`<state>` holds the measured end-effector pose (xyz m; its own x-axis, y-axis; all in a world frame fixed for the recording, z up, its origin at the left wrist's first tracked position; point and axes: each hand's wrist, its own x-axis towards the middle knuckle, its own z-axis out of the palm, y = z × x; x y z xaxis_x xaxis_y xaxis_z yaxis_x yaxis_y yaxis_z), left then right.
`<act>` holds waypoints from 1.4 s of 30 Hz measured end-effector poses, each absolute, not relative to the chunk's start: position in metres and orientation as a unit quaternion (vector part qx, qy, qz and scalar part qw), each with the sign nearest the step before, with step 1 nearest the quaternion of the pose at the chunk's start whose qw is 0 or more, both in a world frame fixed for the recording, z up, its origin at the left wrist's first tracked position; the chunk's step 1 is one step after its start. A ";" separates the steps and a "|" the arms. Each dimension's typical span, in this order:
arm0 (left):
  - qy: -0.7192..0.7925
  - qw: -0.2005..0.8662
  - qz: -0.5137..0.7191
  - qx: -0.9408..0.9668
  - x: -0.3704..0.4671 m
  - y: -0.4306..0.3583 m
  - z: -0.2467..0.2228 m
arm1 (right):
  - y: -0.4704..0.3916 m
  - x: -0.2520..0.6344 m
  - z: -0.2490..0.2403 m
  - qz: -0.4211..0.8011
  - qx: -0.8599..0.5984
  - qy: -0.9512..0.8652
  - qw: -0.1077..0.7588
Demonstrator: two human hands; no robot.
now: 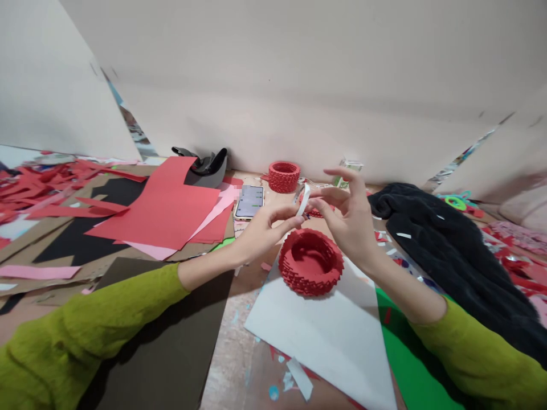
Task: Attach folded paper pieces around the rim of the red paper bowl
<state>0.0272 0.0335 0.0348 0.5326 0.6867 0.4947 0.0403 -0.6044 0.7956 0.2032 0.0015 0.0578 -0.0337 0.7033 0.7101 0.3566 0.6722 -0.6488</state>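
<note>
A narrow, slightly curved white strip (305,199), paper or tape, is held up between my two hands. My left hand (273,225) pinches its lower end between thumb and fingers. The thumb and index finger of my right hand (350,222) close on the strip's right side, while other fingers stay raised. Just below both hands, a round red bowl of folded paper pieces (311,263) sits on a white sheet (325,324). Another red folded-paper piece (320,212) is partly hidden behind my right hand.
Behind my hands stand a red folded-paper ring (284,176) and a phone (249,202). Red paper sheets (160,210) and a dark cap (209,166) are on the left. Black cloth (453,245) and a green sheet (412,347) lie right. Paper scraps (299,378) lie in front.
</note>
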 end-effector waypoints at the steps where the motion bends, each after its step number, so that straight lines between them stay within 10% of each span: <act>1: 0.229 0.389 0.425 0.784 0.027 0.033 0.036 | 0.003 0.205 0.058 0.156 -0.377 -0.704 0.582; 27: 0.294 0.341 0.382 0.807 0.022 0.036 0.047 | 0.012 0.221 0.068 0.189 -0.416 -0.752 0.476; 42: 0.360 0.361 0.438 0.740 0.005 0.062 0.057 | -0.003 0.219 0.068 -0.092 -0.346 -0.762 0.539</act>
<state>0.0051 0.0618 0.0567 0.3566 0.8496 0.3886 0.2178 -0.4800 0.8498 0.2186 -0.0027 0.0682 -0.1796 0.4280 0.8857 0.6265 0.7439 -0.2325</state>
